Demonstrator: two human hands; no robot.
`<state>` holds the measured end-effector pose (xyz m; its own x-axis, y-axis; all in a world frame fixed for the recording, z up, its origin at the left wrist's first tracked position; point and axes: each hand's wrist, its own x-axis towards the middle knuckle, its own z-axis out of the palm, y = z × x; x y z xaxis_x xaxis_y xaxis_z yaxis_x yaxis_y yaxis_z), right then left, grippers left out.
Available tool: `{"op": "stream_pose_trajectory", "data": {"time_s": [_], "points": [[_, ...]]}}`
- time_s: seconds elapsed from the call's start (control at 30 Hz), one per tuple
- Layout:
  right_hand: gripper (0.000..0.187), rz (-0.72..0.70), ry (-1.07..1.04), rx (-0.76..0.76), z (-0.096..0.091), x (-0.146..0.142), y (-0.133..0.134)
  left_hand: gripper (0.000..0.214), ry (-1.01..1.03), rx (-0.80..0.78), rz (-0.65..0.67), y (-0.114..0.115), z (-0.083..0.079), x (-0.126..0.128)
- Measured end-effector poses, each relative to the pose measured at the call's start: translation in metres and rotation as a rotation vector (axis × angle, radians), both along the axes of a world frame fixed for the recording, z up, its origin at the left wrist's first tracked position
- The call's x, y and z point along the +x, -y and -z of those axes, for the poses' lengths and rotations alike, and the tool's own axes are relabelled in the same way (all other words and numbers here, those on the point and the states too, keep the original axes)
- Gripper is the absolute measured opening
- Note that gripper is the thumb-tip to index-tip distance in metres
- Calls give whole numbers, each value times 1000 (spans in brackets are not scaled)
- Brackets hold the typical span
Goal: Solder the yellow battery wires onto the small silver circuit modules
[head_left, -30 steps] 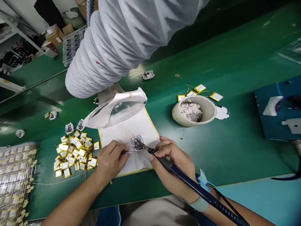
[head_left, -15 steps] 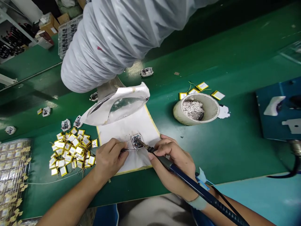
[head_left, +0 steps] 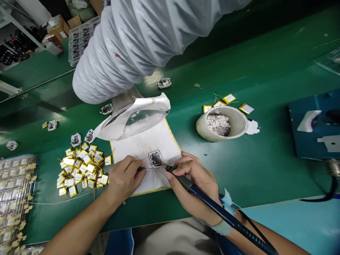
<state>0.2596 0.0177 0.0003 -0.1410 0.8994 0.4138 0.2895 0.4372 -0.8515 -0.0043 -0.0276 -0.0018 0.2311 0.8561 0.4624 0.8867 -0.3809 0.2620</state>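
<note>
Both bare forearms come in from the bottom of the view, angled toward each other and crossing the near edge of the green table [head_left: 252,170]. The left forearm [head_left: 77,225] reaches up from the lower left, with the left hand [head_left: 124,179] curled in a tight pinch, knuckles up. The right hand [head_left: 193,184] is wrapped in a pen-style grip, fingers curled and thumb side facing up, just beside the left hand but not touching it. The right wrist has a pale blue strap [head_left: 224,226] around it.
</note>
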Motion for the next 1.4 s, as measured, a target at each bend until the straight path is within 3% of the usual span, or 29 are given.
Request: {"op": "stream_pose_trajectory", "data": {"time_s": [0.13,0.23,0.37,0.43,0.6,0.63,0.77,0.97,1.13,1.23,1.3,1.4], "points": [[22,10,-10,-1,2,5,3,17,-2,-77,100,17,-10,5],[20,101,-47,11,12,6,6,22,-44,-152,140,30,-26,-9],[20,164,-110,60,23,0,7,26,-137,-231,-210,29,-53,-61],[20,142,-106,70,23,-1,5,21,-188,-312,-298,20,-61,-90],[19,99,-68,90,18,2,0,15,-192,-503,-122,-2,-68,-128],[19,99,-60,103,18,2,-1,12,-183,-499,-77,-5,-70,-129],[20,111,-74,141,19,1,-4,34,-80,-462,36,-15,-76,-114],[23,114,-78,188,19,2,-9,16,83,-435,25,-15,-66,-79],[23,114,-64,229,16,2,-11,14,-71,-150,-364,23,-59,-113],[24,86,-90,217,14,1,-10,28,-146,-170,-546,43,-51,-130],[23,79,-101,211,13,0,-9,38,-121,-199,-539,45,-41,-126],[20,103,-108,164,16,-1,-6,43,-29,-204,-388,33,-25,-101]]}}
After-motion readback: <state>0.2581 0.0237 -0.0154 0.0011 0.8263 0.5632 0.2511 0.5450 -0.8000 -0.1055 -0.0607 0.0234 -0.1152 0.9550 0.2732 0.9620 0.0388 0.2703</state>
